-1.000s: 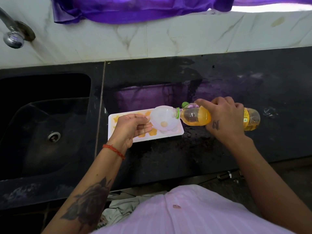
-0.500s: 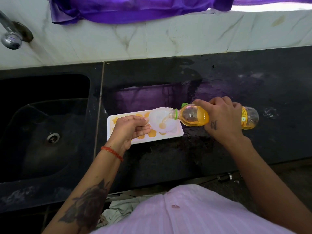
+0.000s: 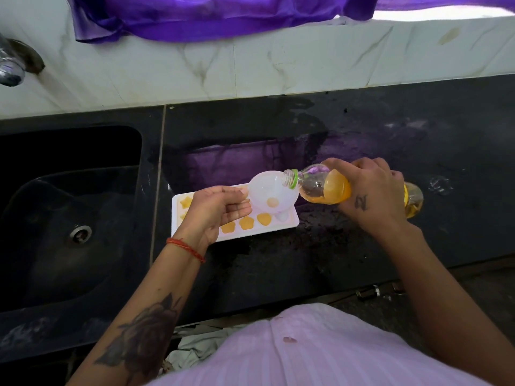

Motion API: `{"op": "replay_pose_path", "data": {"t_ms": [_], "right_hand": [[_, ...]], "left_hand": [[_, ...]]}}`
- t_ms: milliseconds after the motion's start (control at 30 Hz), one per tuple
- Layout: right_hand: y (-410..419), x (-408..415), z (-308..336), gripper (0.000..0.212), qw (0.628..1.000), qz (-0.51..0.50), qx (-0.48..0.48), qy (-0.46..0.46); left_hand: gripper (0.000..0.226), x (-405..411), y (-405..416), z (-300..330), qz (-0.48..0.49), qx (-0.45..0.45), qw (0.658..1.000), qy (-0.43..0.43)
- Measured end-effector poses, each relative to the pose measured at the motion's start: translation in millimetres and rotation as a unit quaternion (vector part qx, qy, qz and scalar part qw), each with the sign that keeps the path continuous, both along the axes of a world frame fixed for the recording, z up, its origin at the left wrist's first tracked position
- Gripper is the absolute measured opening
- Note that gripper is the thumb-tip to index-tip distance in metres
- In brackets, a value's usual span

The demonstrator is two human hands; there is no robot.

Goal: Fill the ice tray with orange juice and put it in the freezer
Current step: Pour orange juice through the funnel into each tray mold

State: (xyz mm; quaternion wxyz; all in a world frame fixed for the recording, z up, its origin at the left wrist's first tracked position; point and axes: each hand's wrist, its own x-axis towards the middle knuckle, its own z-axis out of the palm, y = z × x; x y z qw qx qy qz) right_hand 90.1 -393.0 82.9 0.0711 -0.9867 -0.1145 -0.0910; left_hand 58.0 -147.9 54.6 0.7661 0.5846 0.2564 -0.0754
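Note:
A white ice tray (image 3: 291, 222) with shaped cells lies on the black counter (image 3: 278, 263); several cells hold orange juice, and the near right cell looks pale. My left hand (image 3: 217, 211) pinches the rim of a translucent white funnel (image 3: 271, 195) held over the tray's right end. My right hand (image 3: 370, 196) grips a clear bottle of orange juice (image 3: 326, 188), lying almost flat. Its open mouth, with a green ring, rests at the funnel's rim. A little juice sits at the funnel's bottom.
A black sink (image 3: 69, 218) with a drain lies left of the tray, and a metal tap (image 3: 11, 68) sticks out above it. A purple cloth (image 3: 209, 15) hangs over the white marble wall. The counter around the tray looks wet.
The bottle's neck has risen slightly and its mouth now sits at the funnel's rim. The funnel and my left hand stay over the tray's right end. More filled cells show along the tray's near row.

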Motion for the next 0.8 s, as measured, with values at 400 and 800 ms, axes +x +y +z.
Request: {"op": "replay_pose_path", "data": {"t_ms": [400,800], "right_hand": [[-14,-5,-7,0.057,0.998,-0.018,-0.043,-0.034],[-13,-4,-7,0.061,0.997,-0.015,-0.068,-0.034]], "left_hand": [[0.003,8,-17,-5,-0.022,0.013,1.0,0.017],[0.004,9,-17,-5,-0.018,0.01,0.999,0.026]]}}
